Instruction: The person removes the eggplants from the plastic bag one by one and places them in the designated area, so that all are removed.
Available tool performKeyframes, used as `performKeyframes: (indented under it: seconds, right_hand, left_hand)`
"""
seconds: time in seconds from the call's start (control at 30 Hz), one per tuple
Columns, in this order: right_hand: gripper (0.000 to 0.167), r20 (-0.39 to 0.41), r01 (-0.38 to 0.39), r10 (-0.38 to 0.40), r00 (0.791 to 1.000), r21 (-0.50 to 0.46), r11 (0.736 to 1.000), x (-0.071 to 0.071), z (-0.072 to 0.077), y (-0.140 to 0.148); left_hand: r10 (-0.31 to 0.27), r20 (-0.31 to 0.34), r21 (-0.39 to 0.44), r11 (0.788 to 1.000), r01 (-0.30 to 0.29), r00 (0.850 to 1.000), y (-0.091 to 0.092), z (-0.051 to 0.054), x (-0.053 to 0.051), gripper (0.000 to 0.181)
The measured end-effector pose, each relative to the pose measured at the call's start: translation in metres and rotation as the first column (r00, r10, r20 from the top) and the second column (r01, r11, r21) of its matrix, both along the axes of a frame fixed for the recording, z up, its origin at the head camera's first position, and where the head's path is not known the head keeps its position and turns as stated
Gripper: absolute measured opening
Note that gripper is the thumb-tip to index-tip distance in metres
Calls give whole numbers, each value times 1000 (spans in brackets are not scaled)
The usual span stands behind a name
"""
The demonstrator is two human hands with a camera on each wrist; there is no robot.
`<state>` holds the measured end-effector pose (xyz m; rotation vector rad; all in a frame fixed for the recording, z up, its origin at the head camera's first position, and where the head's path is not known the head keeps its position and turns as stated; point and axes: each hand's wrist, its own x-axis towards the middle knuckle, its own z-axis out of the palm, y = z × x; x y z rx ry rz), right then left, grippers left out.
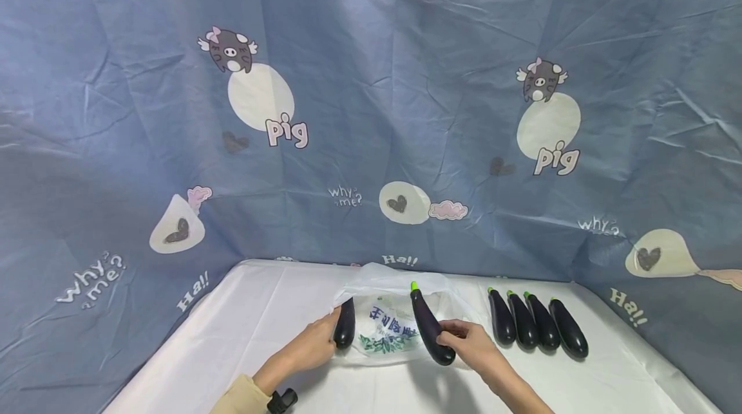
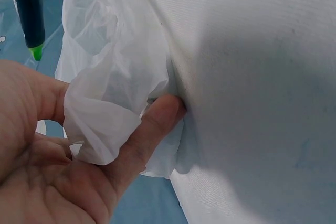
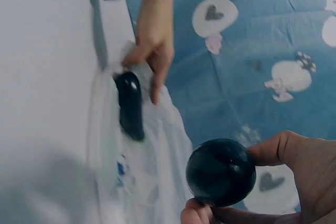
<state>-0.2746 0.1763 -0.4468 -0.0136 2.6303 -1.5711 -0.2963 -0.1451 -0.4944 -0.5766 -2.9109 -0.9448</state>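
Note:
A white translucent plastic bag (image 1: pixel 371 355) with blue and green print lies on the table, its mouth toward me. At its left edge my left hand (image 1: pixel 315 342) grips the bag's film, bunched between thumb and fingers in the left wrist view (image 2: pixel 113 108). Inside the bag on that side is one dark eggplant (image 1: pixel 345 327). My right hand (image 1: pixel 471 344) pinches a second eggplant (image 1: pixel 429 324) near its thick end, holding it above the bag with its green stem pointing away. The right wrist view shows that held eggplant (image 3: pixel 220 171) end-on.
Several more eggplants (image 1: pixel 524 324) lie in a row on the right of the white table (image 1: pixel 626 369), stems toward the back. Behind the table hangs a blue patterned cloth (image 1: pixel 348 143). A black band (image 1: pixel 282 400) is on the left wrist.

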Motion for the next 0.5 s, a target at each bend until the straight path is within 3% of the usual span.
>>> performKeyframes:
  seconds: [0.17, 0.5]
  right_hand:
    - [41, 22, 48, -48, 999, -3, 999, -6, 8, 18]
    - [52, 56, 73, -72, 996, -11, 997, -25, 14, 59]
  left_hand:
    - [-2, -3, -2, 1000, 2, 1000, 0, 0, -1, 73]
    - [-5, -2, -10, 1000, 5, 1000, 0, -1, -2, 72]
